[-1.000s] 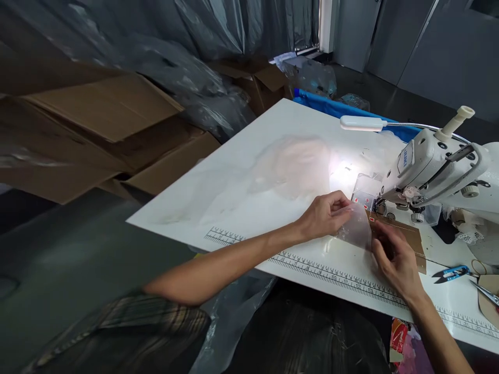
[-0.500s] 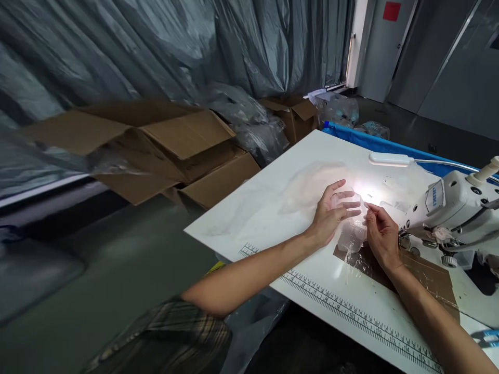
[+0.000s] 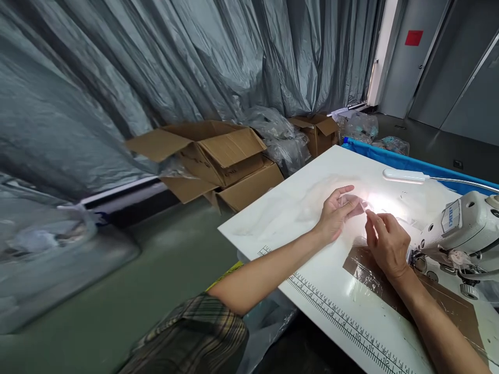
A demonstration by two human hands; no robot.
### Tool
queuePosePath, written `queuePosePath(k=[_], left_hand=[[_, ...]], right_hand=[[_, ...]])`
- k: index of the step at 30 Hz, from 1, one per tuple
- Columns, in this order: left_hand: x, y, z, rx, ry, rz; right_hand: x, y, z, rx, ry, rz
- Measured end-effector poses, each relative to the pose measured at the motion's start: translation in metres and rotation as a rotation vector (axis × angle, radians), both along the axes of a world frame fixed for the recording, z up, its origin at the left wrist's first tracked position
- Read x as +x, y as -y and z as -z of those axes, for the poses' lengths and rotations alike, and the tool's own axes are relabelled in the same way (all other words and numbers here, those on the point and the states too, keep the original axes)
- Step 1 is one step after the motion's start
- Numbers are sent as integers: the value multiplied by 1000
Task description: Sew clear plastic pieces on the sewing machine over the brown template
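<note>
Holding a thin translucent sheet (image 3: 354, 206) left of the sewing machine (image 3: 477, 221) in the head view: left hand (image 3: 336, 214) half open, index finger extended, thumb pressing the sheet to the fingers; right hand (image 3: 388, 241), nearer the machine, had fingertips pinched at the sheet's edge. White tabletop (image 3: 268, 218) ran left from the machine to a corner, ruler scale (image 3: 335, 314) along the near edge. Brown board (image 3: 456, 298) lay on the machine's near side, right forearm crossing it. Lamp (image 3: 405, 176) hung just beyond the machine, blue sheeting (image 3: 370, 154) bordering the far edge. Floor (image 3: 171, 259), open cardboard box (image 3: 234, 148) and silver curtain (image 3: 234, 57) were well left of the machine. Widest tabletop stretch: machine's left, past the left hand.
</note>
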State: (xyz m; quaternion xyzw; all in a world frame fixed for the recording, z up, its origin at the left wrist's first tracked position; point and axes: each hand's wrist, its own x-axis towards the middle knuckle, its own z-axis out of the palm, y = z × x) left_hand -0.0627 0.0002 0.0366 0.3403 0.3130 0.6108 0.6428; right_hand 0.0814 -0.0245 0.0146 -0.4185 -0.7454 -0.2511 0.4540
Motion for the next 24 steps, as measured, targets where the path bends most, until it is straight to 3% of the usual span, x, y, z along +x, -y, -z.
queuePosePath(k=[8,14,18,24], left_hand=[[-2,-2,3,20,-37,3],[-2,-1,2,55,-85,6],[-2,7,-4,149,-264,67],[-6,24,-12,522,-707,222]], right_hand=[[3,7,-5,-396,-99,1],[-2,8,-7,-393,-173,-2],[-8,24,-15,-437,-347,4],[9,78,-31,-1096,-792,-286]])
